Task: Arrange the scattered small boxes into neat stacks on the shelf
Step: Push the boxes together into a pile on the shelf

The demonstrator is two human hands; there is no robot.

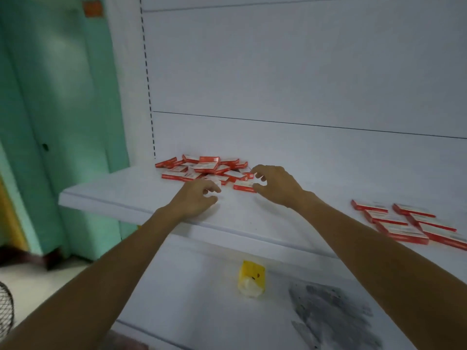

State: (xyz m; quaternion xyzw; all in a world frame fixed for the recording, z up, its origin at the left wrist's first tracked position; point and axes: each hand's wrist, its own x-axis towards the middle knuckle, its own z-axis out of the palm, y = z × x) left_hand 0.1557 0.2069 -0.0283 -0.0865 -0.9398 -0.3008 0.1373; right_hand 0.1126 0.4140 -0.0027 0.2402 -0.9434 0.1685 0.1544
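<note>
Several small red-and-white boxes lie in a loose heap [202,169] at the back left of the white shelf [121,195]. One box [243,186] lies apart at the heap's near right edge. My left hand [195,198] hovers just in front of the heap with fingers loosely curled and holds nothing. My right hand [274,183] reaches over the separate box, fingers and thumb spread around it without a clear grip. Several more boxes [404,223] lie in two tidy rows on the shelf at the right.
A lower shelf [202,311] carries a yellow packet [251,277] and a dark smudge [333,317]. A green door [58,109] stands to the left of the shelving. Part of a fan grille [5,309] shows at the bottom left.
</note>
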